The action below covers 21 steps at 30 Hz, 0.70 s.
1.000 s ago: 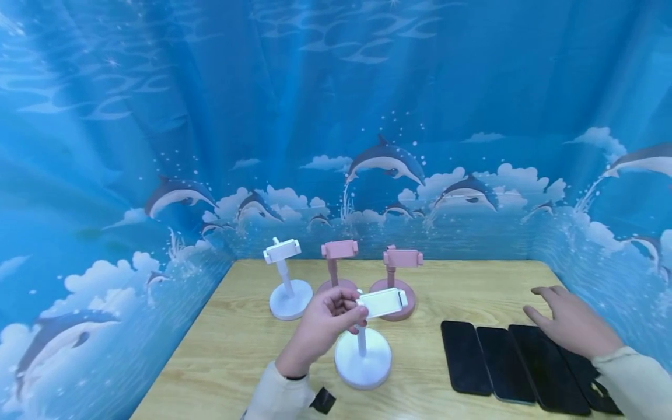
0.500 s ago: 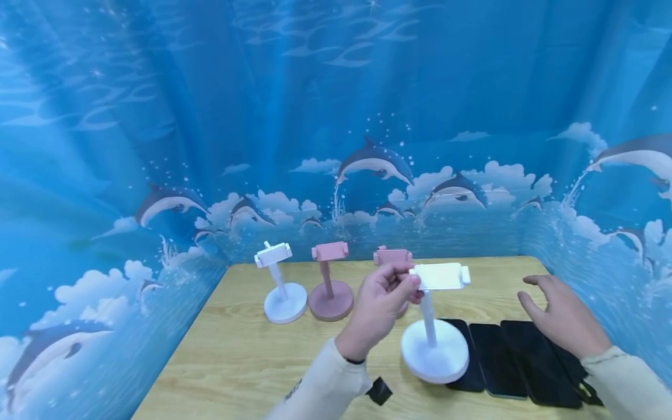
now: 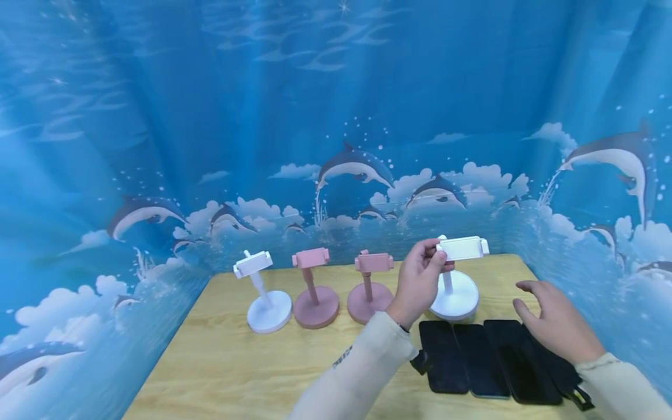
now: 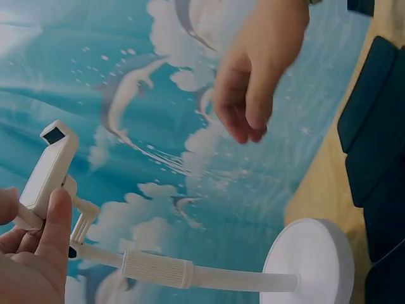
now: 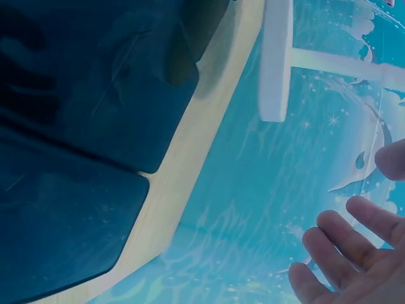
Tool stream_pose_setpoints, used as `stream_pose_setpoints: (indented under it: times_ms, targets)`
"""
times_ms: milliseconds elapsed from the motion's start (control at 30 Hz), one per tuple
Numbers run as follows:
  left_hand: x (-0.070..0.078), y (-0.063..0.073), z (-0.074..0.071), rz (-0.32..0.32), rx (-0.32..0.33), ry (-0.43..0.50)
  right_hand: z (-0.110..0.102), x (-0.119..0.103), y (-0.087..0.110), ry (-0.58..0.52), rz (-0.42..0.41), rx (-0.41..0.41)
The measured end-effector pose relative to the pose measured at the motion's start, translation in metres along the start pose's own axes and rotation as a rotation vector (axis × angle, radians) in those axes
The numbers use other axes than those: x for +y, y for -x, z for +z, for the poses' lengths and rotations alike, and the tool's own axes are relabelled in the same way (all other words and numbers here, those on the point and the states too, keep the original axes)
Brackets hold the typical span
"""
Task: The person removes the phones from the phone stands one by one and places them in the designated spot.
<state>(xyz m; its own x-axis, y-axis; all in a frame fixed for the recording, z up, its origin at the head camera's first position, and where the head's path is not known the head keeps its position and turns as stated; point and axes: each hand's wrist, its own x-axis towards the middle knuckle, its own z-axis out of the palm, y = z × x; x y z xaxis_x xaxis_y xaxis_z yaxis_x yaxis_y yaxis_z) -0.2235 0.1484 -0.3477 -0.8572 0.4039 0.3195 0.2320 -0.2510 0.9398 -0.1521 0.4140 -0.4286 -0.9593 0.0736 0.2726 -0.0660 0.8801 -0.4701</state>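
Observation:
My left hand [image 3: 417, 283] pinches the left end of the clamp on a white phone stand [image 3: 462, 249]. Seen from the left wrist, thumb and fingers of that hand [image 4: 38, 266] grip the white clamp [image 4: 47, 174]; the ribbed pole [image 4: 158, 269] runs down to the round base [image 4: 304, 259]. The base is near the table's back right, just behind the phones. My right hand [image 3: 562, 324] holds nothing and hovers over the rightmost phones, its fingers relaxed and parted from the thumb. The right wrist view shows its fingers [image 5: 342, 244] loosely bent.
A white phone stand [image 3: 268, 312] and two pink ones [image 3: 317, 306] [image 3: 369, 300] stand in a row at the back of the wooden table [image 3: 226, 361]. Several black phones [image 3: 443, 356] lie side by side at the front right. A dolphin-print curtain [image 3: 294, 116] surrounds the table.
My left hand has carried the white phone stand from the middle front to the right and back, past the phones' near left side. The right hand stays over the phones, almost unmoved.

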Motion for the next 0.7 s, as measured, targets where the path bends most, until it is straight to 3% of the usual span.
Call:
stream_pose_setpoints:
  times_ms: [200, 367, 700]
  targets:
    - [-0.018, -0.015, 0.011, -0.031, 0.024, 0.034, 0.003, 0.001, 0.009, 0.014, -0.016, -0.034]
    - [-0.02, -0.024, 0.013, -0.07, 0.033, 0.033, 0.014, -0.004, 0.011, 0.0, -0.038, -0.058]
    - [-0.031, -0.037, 0.008, -0.048, 0.055, -0.002, 0.029, -0.012, 0.013, -0.005, -0.075, -0.094]
